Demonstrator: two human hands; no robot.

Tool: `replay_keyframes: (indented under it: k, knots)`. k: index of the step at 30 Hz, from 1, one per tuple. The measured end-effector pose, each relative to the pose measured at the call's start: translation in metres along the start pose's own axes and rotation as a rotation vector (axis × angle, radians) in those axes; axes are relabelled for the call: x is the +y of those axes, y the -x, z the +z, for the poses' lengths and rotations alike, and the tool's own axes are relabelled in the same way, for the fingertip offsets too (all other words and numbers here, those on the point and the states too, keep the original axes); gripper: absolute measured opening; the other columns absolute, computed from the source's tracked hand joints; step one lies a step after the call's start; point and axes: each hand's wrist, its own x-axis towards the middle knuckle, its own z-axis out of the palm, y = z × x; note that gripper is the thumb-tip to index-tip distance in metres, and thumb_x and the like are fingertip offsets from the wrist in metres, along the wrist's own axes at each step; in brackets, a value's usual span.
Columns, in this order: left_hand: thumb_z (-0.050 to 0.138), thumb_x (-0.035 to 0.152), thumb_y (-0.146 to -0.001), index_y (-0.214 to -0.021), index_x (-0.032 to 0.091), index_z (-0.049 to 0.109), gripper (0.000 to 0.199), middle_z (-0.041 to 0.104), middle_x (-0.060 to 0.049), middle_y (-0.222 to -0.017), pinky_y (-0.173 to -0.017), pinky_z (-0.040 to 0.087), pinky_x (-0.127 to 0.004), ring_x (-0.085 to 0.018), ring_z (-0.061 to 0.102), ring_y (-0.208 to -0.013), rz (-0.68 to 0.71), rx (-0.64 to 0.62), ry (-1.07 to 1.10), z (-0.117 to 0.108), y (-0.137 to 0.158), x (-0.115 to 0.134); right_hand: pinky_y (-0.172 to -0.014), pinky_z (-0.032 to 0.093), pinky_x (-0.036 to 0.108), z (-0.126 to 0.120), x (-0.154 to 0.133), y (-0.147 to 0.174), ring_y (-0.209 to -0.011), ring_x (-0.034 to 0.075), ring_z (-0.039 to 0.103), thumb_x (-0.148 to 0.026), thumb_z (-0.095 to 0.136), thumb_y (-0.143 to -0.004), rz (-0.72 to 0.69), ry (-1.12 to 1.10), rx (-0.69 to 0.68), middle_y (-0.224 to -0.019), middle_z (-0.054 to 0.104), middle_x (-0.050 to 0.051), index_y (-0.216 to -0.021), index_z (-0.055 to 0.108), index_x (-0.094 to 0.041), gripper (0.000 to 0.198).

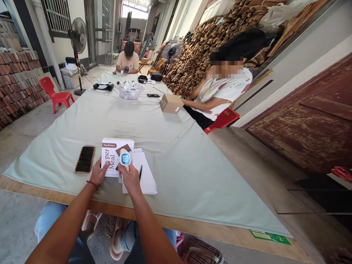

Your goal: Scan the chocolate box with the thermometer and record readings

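Note:
My left hand [99,171] grips the lower left edge of a white box [110,157] with brown "NutriMotion" lettering, its thumb across the front. My right hand [131,179] is closed round the handle of a white infrared thermometer [125,152], whose small screen glows blue. The thermometer is in front of the box and covers part of its print. White paper sheets [145,176] lie beneath and to the right of the box. A black pen [140,172] rests on them, partly hidden by my right hand. Left of the box lies a phone [85,159] with a dark screen.
A pale green cloth [176,161] covers the table. Farther up are a cardboard box [171,103], a clear plastic basin [131,91] with bottles and a dark phone [153,95]. One person [217,88] sits at the right side, another [128,60] at the far end.

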Motion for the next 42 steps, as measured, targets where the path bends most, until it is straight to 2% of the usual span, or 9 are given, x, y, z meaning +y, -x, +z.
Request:
replay_keyframes:
  k: [8,19,42]
  knots:
    - [0.051,0.065,-0.083,-0.11,0.012,0.065,0.061,0.072,-0.012,-0.102,-0.084,0.051,-0.039,-0.027,0.066,-0.093,-0.006,-0.013,-0.016,-0.002,-0.0005,0.0049,-0.05,0.037,0.027,0.0006,-0.0078,0.0035,-0.048,0.015,0.049,-0.05,0.06,-0.073,0.057,0.086,0.027,-0.045,0.053,-0.004,-0.063,0.053,-0.022,0.03]
    - [0.05,0.064,-0.084,-0.109,0.012,0.066,0.059,0.072,-0.011,-0.101,-0.084,0.052,-0.037,-0.026,0.066,-0.092,0.007,-0.008,-0.03,-0.0018,0.0002,0.0056,-0.052,0.037,0.027,0.0004,-0.0093,0.0044,-0.049,0.015,0.049,-0.051,0.061,-0.071,0.091,0.056,0.027,-0.046,0.053,-0.004,-0.061,0.053,-0.022,0.032]
    - [0.052,0.061,-0.084,-0.116,0.012,0.064,0.06,0.072,-0.013,-0.109,-0.089,0.05,-0.041,-0.029,0.066,-0.097,-0.006,-0.011,-0.002,-0.0013,0.0003,0.0031,-0.052,0.037,0.028,0.0013,-0.0075,0.0049,-0.049,0.016,0.049,-0.052,0.06,-0.071,0.053,0.037,0.019,-0.046,0.053,-0.004,-0.063,0.053,-0.023,0.031]
